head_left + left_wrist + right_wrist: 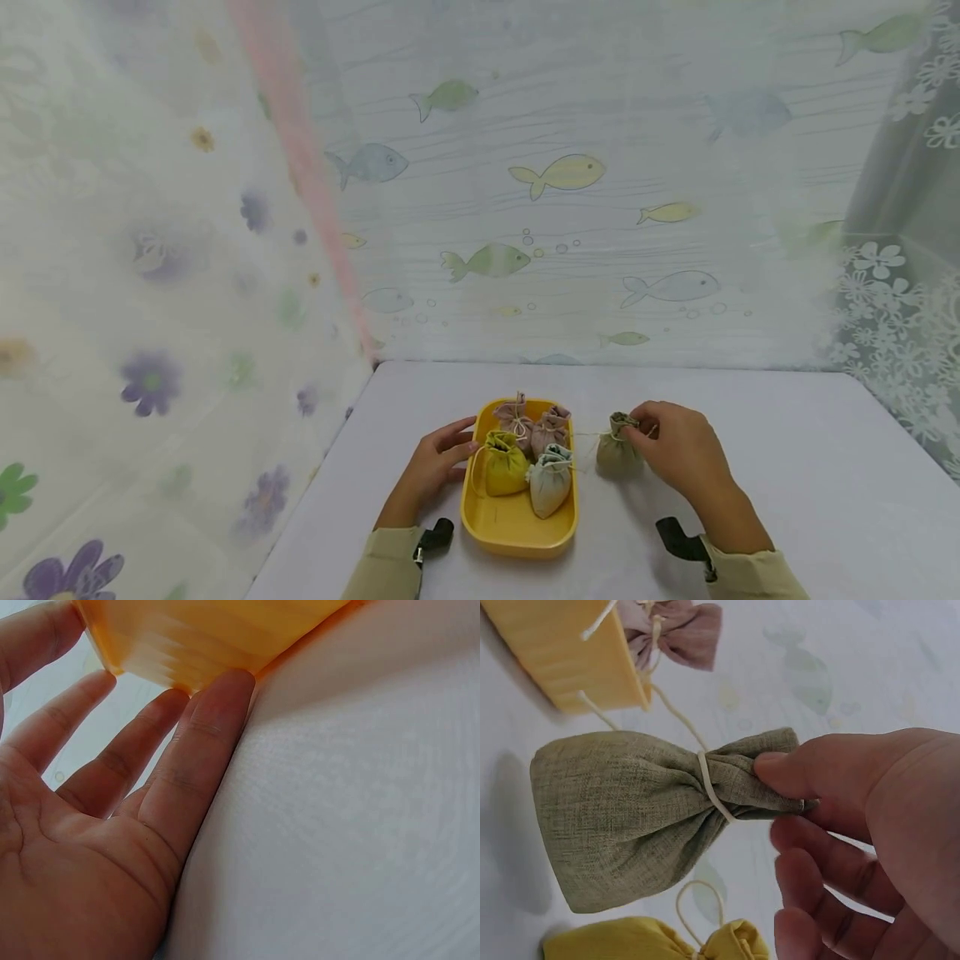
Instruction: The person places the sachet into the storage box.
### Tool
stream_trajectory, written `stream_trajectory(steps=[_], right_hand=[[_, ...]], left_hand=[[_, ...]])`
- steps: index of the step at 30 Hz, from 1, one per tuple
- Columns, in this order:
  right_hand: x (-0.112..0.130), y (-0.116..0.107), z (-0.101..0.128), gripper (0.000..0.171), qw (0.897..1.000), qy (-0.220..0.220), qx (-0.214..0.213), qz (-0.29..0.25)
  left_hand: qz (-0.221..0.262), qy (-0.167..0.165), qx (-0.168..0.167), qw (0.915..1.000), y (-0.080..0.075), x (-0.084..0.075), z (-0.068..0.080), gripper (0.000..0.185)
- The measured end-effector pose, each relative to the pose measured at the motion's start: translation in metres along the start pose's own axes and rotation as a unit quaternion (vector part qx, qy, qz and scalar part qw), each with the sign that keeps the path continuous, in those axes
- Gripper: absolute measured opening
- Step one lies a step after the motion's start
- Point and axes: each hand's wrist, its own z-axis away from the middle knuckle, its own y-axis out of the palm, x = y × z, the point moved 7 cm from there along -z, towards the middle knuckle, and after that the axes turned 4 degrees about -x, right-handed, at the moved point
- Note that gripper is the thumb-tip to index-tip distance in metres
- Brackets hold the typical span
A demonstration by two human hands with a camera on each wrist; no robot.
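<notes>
My right hand [682, 446] pinches the gathered neck of an olive-green drawstring pouch [622, 817] between thumb and fingers, to the right of the yellow tray [517, 537]. The pouch hangs upright, close over the table, its pale cord tied round the neck. My left hand [433, 458] rests against the tray's left side with extended fingers; in the left wrist view the fingertips [232, 690] meet the tray wall. Inside the tray sit a yellow pouch [506, 471], a pale grey-green pouch [551, 487] and two mauve pouches [551, 429] at the back.
Another yellow pouch [622, 941] shows beside the olive one in the right wrist view; my right hand hides it in the head view. A white table [825, 483] lies under everything. Fish-patterned sheeting [570, 250] rises behind it, and flowered sheeting [187, 292] hangs at the left.
</notes>
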Motion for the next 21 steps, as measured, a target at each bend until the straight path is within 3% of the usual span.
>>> stream_trajectory(steps=[6,21], right_hand=[[0.006,-0.009,0.002,0.018,1.0,-0.01,-0.023,0.015],[0.025,-0.025,0.008,0.01,0.991,-0.063,-0.114,-0.029]], left_hand=[[-0.003,0.001,-0.002,1.0,0.0,0.001,0.001,0.066],[-0.001,-0.001,-0.002,1.0,0.0,0.002,-0.001,0.066]])
